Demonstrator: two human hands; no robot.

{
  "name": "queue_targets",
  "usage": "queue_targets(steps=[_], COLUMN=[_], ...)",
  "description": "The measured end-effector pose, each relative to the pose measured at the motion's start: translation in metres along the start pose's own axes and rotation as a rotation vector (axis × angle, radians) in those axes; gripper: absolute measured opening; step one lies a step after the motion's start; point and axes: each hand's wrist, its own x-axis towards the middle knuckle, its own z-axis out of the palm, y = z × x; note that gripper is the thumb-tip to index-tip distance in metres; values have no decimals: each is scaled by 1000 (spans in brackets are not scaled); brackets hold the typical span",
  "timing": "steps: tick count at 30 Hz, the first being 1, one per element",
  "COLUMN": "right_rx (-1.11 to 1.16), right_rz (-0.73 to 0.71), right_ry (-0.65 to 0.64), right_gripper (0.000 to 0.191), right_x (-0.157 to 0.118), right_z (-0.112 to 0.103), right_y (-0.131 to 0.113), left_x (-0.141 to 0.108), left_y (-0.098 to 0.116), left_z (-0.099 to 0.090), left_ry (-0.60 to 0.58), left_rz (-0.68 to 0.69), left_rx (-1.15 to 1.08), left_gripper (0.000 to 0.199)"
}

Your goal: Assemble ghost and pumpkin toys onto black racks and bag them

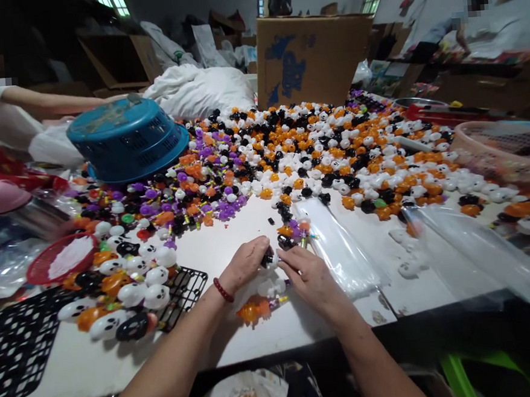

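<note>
My left hand [248, 265], with a dark red bead bracelet at its wrist, is closed around a small black plastic toy piece [267, 259], mostly hidden by the fingers. Facing it, my right hand [307, 275] pinches a small pale piece [275, 260] against the black one; I cannot tell whether the two are joined. Below my hands lies an orange pumpkin toy [253, 310] with a coloured stick end, beside a whitish one [271, 287]. Just beyond my fingers are a black toy head [286, 240] and a purple piece [295, 228].
Heaped orange, white and black toy heads [297, 142] cover the table's back. Clear plastic bags [341, 250] lie right of my hands. At left are an upturned blue basket [127, 138], a red basket [36, 263] and black mesh [18, 343]. A cardboard box [314, 59] stands behind.
</note>
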Motion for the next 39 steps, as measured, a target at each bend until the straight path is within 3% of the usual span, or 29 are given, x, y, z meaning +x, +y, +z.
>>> queue_targets(steps=[5,8,10,12,16,20,24,28,31,33,35,37,39], right_rx=[-24,-104,-138,-190,-461,-519,-393,-277,-207,-165,-126,-71,0], right_rz=[23,33,38,44,108,89,16,-31,-27,-23,-4,36,104], right_ry=[35,49,34,48,227,231,208,188,149,141,139,136,118], right_gripper=[24,27,29,31,29,30,30,29,33,43,57,70,78], right_x=[-2,-2,-1,0,-2,-6,-3,9,21,30,38,44,47], right_z=[16,26,30,32,30,30,34,39,43,46,48,50,50], right_y=[-6,3,18,36,62,61,53,46,39,35,33,33,36], left_x=[-7,-1,12,32,74,98,97,83,72,64,57,50,47], left_y=[-5,-9,-12,-18,-40,-64,-72,-66,-52,-37,-19,-2,10], left_z=[24,27,16,-3,-47,-71,-69,-58,-49,-41,-30,-18,-6], left_ry=[81,89,125,235,505,421,326,292,354,426,413,282,160], left_rz=[-172,-147,-118,-178,-333,-437,-390,-323,-250,-186,-130,-106,-97], left_rx=[-202,-54,187,369,628,951,933,875,779,543,169,-176,-344], left_gripper=[37,37,37,37,30,38,32,19,23,26,27,32,37])
